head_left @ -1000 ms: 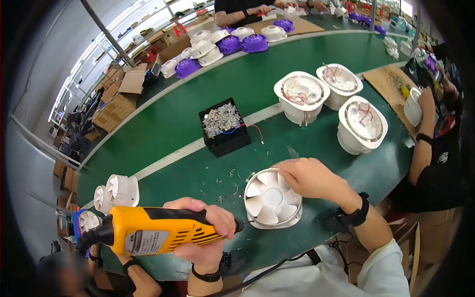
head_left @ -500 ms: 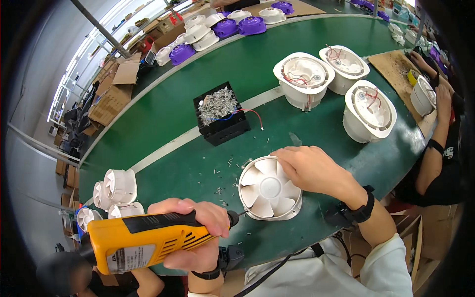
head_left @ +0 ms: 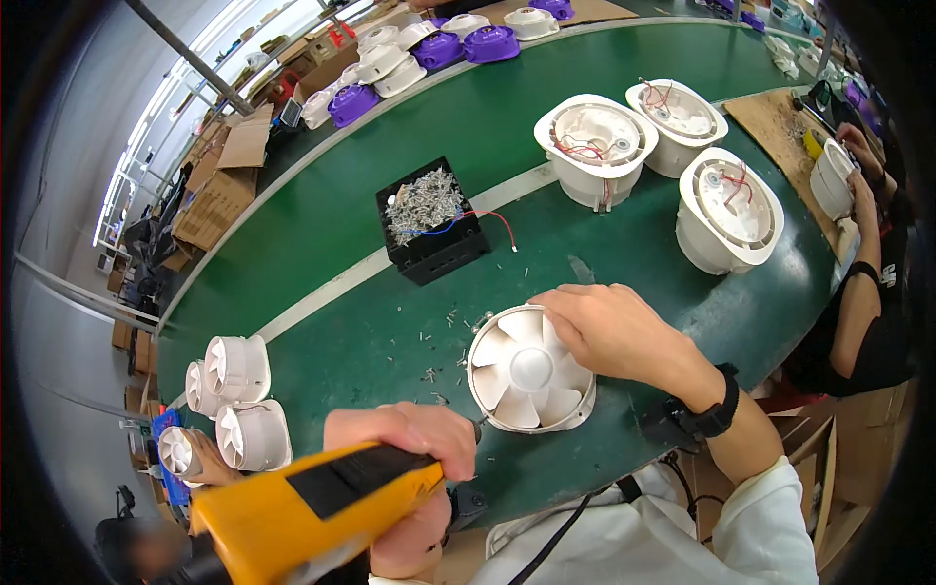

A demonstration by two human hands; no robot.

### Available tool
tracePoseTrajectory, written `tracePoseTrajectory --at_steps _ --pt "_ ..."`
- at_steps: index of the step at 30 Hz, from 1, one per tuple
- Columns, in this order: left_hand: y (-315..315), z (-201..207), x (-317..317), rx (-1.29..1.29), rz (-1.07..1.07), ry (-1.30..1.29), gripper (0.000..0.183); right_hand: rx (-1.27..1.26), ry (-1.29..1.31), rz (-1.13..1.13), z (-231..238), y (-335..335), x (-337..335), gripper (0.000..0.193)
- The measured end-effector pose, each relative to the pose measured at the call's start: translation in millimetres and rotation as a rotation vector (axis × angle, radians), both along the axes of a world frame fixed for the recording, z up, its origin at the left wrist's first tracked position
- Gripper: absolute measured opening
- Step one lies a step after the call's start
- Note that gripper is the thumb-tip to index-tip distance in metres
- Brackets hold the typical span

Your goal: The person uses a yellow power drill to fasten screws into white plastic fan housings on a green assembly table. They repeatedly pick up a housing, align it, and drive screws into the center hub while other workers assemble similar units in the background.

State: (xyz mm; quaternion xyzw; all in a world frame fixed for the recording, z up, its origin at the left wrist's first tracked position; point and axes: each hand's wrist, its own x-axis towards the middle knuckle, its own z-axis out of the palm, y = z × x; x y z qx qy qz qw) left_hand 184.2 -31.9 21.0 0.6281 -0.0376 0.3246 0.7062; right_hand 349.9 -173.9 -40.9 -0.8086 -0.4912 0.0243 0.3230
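Driver has swung lower, grasped by left hand; right hand grips fan near front edge of table: best braced firmly.

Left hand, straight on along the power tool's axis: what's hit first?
Likely the lower-left rim of the white fan unit: the left hand aims the yellow power tool that way. Depth is unclear, so the tip may already touch it.
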Motion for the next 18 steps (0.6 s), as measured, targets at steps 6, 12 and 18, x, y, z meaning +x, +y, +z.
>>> tracePoseTrajectory --at_steps 6,12,18 --pt "16.0 -3.2 11.7 -0.133 -0.036 -0.072 0.075 -0.056 0.032 -0.017 3.6 0.8 0.5 0.015" --pt "34.5 9.4 11.4 -0.059 0.137 -0.131 0.075 -0.045 0.015 -0.127 2.8 2.2 -3.5 0.013" --pt "48.1 0.2 6.6 0.013 0.171 -0.117 0.071 -0.096 -0.014 -0.103 18.6 12.2 5.2 0.023"
